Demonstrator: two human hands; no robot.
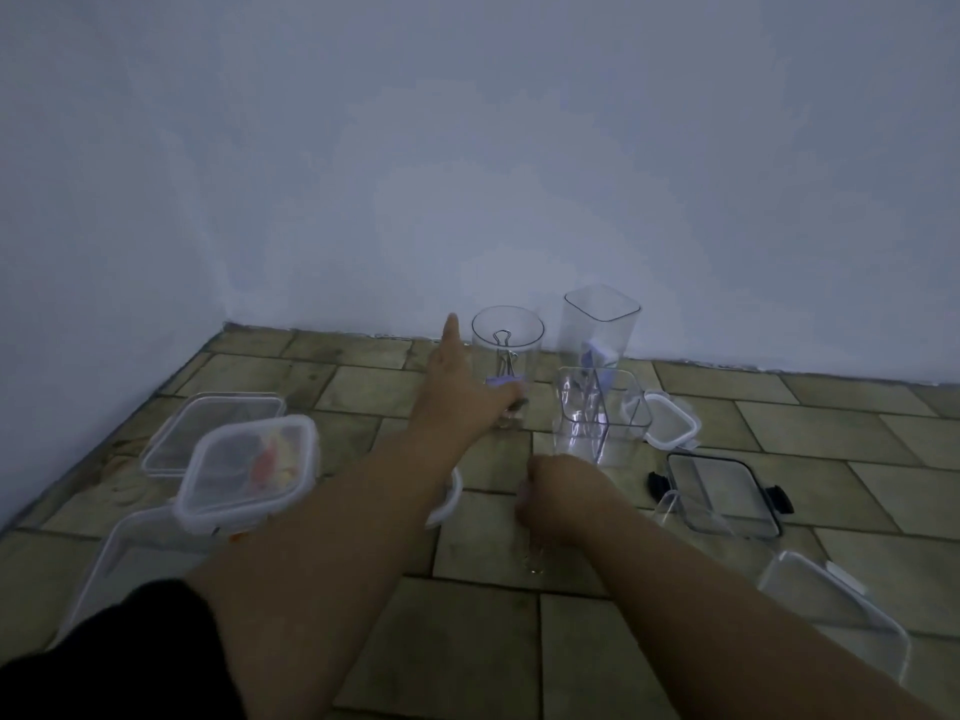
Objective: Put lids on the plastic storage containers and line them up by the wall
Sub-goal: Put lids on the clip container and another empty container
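A clear round container [508,335] with a binder clip inside stands near the wall [467,174]. My left hand [460,384] grips its lower part, thumb pointing up. My right hand [553,493] is curled around a small clear plastic piece [534,558] that hangs below the fist; I cannot tell what it is. Without lids, a tall square container [602,317] stands by the wall and a shorter square container [602,423] in front of it. A white-rimmed lid [672,420] lies to their right. A black-clipped lid [722,491] lies further right.
On the left a lidded square box [249,467] with colourful contents sits on a large flat lid [109,558], behind it a flat lidded box [213,423]. A round white rim [449,498] shows behind my left forearm. A clear box [841,615] lies at the lower right on the tiled floor.
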